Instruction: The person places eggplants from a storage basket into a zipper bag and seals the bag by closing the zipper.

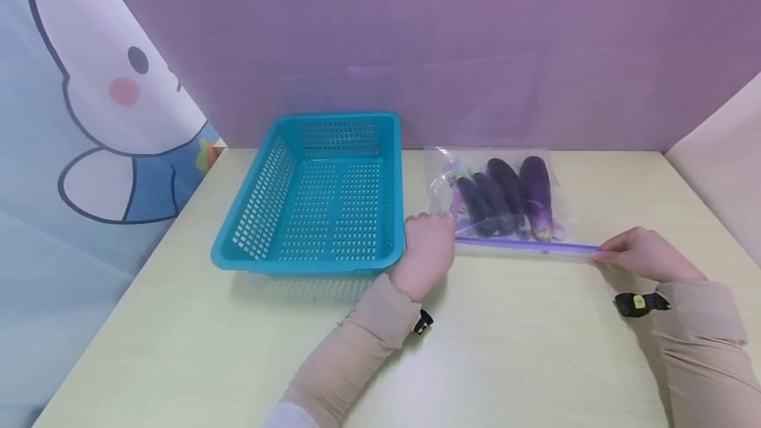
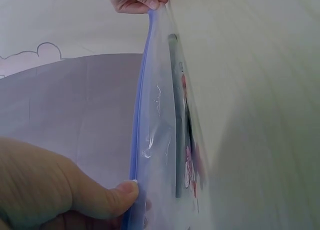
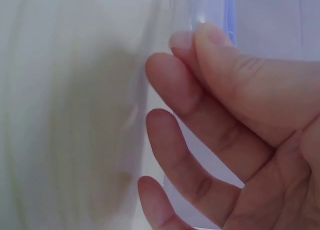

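A clear zip bag point(image 1: 442, 174) with a purple zip strip point(image 1: 523, 244) lies on the table, several dark eggplants point(image 1: 505, 193) inside it. At the strip's left end my left hand point(image 1: 425, 249) pinches the bag; the left wrist view shows the thumb point(image 2: 112, 197) pressed on the strip. My right hand point(image 1: 648, 255) pinches the strip's right end between thumb and forefinger, its other fingers point(image 3: 172, 150) loosely bent in the right wrist view. Between the two hands the strip is stretched nearly straight. The left hand's fingertips are hidden in the head view.
A teal plastic basket point(image 1: 333, 266) stands left of the bag, close beside my left hand. Behind the table hangs a purple cloth point(image 1: 386, 51). A cartoon-printed cloth point(image 1: 119, 150) covers the left side, and a pale wall point(image 1: 725, 164) rises on the right.
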Tool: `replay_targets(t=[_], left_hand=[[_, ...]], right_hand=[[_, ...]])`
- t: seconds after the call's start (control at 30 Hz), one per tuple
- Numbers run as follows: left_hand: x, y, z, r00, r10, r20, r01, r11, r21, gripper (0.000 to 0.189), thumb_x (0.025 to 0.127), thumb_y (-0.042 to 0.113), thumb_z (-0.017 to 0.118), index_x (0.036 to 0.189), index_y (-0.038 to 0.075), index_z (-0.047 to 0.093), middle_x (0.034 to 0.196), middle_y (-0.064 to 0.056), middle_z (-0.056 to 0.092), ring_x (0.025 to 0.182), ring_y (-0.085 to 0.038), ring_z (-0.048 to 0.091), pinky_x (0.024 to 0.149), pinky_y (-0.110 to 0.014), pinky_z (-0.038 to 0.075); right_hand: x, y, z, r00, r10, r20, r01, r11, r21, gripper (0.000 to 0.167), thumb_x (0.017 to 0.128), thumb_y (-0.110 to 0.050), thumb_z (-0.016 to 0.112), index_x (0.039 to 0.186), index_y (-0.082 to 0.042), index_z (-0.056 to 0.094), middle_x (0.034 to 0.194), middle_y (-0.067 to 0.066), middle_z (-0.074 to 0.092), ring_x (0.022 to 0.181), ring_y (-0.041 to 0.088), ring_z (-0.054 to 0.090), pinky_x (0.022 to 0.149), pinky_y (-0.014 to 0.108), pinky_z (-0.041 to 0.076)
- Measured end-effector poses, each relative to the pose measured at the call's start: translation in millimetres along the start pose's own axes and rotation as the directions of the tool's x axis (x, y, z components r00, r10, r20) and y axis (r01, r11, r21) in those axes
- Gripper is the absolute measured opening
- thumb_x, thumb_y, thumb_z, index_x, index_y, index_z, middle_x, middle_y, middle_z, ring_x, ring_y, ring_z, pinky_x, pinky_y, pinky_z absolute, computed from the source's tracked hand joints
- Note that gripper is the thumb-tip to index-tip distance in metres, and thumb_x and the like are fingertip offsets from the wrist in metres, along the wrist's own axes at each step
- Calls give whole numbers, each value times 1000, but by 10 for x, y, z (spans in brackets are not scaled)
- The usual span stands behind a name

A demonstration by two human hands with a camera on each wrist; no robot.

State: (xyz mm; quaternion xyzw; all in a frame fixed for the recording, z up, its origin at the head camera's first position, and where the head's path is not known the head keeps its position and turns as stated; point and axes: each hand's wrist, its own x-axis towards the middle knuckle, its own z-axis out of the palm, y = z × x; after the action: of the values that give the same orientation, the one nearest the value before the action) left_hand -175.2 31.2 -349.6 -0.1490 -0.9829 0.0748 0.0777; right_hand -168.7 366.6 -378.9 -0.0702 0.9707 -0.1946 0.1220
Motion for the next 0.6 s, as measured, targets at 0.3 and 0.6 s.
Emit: replay_targets(t=[0.3,0.6], left_hand=[[-30,-19,-26,993,64,-97,-57,996,67,13,89,21,60,80,20,70,68,7,64,64,-9,59,60,-26,45],[-59,-64,-55,990,88,-109,-79,993,87,14,90,21,59,80,22,69,71,7,65,67,-11,58,66,-30,43]], right_hand=[[-9,-18,-28,1000,17,24,-17,1000,7,31,88,-26,66,96,4,72,92,16,71,77,14,52,66,28,41],[5,-7,-18,1000,8,20,-8,1000,0,31,87,-27,67,94,3,73,93,17,71,76,14,52,66,28,41]])
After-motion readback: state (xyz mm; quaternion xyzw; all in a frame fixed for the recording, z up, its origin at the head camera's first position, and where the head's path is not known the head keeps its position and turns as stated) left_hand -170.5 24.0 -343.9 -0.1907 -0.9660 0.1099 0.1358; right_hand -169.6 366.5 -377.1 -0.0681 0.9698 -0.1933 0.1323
